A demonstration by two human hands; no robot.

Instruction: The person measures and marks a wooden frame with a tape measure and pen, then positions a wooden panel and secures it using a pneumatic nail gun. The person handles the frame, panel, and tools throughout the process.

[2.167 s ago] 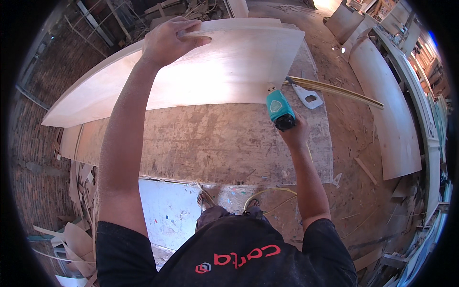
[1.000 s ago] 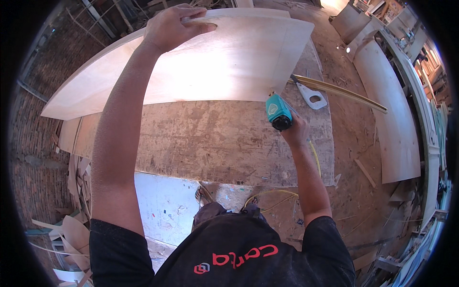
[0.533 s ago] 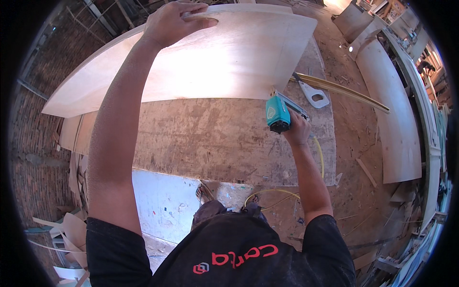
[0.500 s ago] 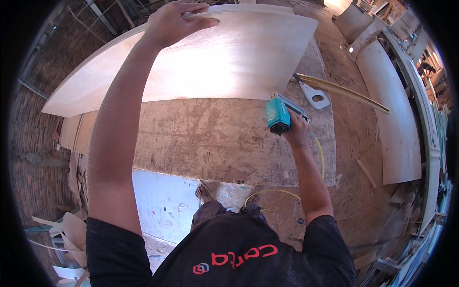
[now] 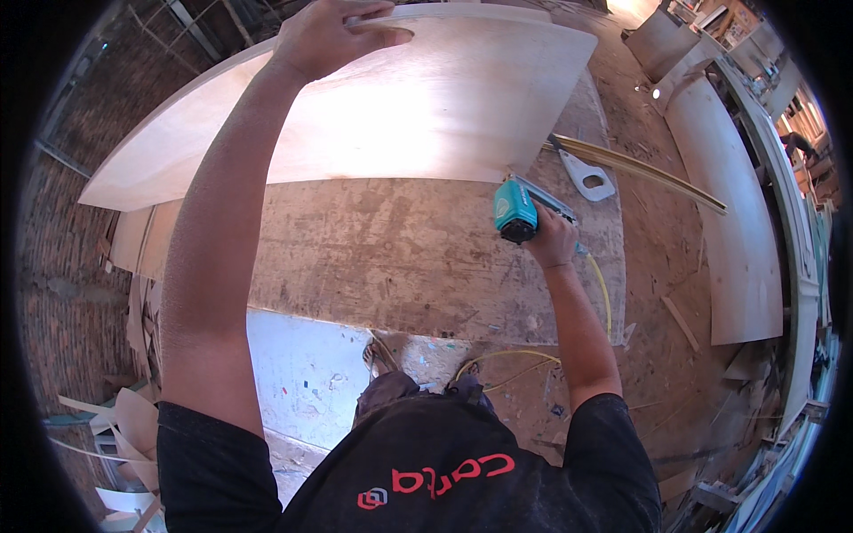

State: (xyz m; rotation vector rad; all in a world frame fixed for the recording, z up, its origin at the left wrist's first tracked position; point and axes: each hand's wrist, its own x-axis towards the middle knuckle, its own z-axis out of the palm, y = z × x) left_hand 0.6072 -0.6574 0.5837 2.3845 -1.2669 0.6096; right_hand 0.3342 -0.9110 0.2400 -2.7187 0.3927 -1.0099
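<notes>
A large pale wooden panel stands on edge across the far side of the worktable. My left hand grips its top edge, thumb on the near face. In my right hand is a teal nail gun, fingers wrapped round its handle. The gun's nose points at the panel's lower edge near the right corner; whether it touches I cannot tell. A yellow air hose trails from the gun toward my feet. Right of the gun lies a handsaw with a white handle.
A long gold-coloured strip juts past the table's right edge. Further right a curved wooden sheet leans by stacked frames. A white board lies below the table's near edge. Offcuts pile at the lower left, beside a brick wall.
The nail gun has tilted slightly in my right hand, and the hose by it has shifted a little. My left hand keeps its hold on the panel.
</notes>
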